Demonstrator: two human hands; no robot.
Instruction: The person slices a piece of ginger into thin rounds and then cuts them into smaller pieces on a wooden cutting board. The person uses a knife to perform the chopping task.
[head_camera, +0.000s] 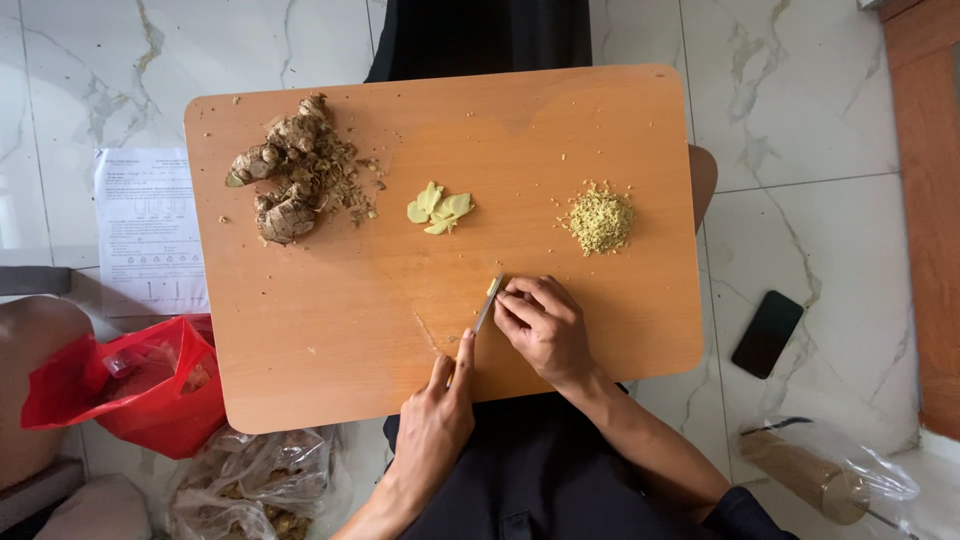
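Desk (330, 330): low wooden top with rounded corners, standing on a white marble-patterned floor (800, 110).
Red plastic bag (130, 385): on the floor at the desk's left edge, mouth open.
Clear plastic bag (250, 485): crumpled, below the red one, brown pieces inside.
Printed paper sheet (150, 235): flat on the floor, partly under the desk's left side.
Whole ginger root (285, 170): knobbly, unpeeled, upper left of the desk, peel scraps scattered beside it.
Right hand (545, 325): fingers curled down, pinning a small ginger piece (492, 287) to the desk near its middle, just below centre.
Left hand (435, 420): closed around a knife handle, forefinger stretched along the spine.
Knife (487, 305): slim blade angled up and right, tip at the ginger piece, touching the right fingertips.
Black phone (767, 333): face down on the floor, right of the desk.
Minced ginger pile (600, 220): pale yellow heap, upper right.
Peeled ginger slices (440, 210): small cluster, upper centre, well apart from both hands.
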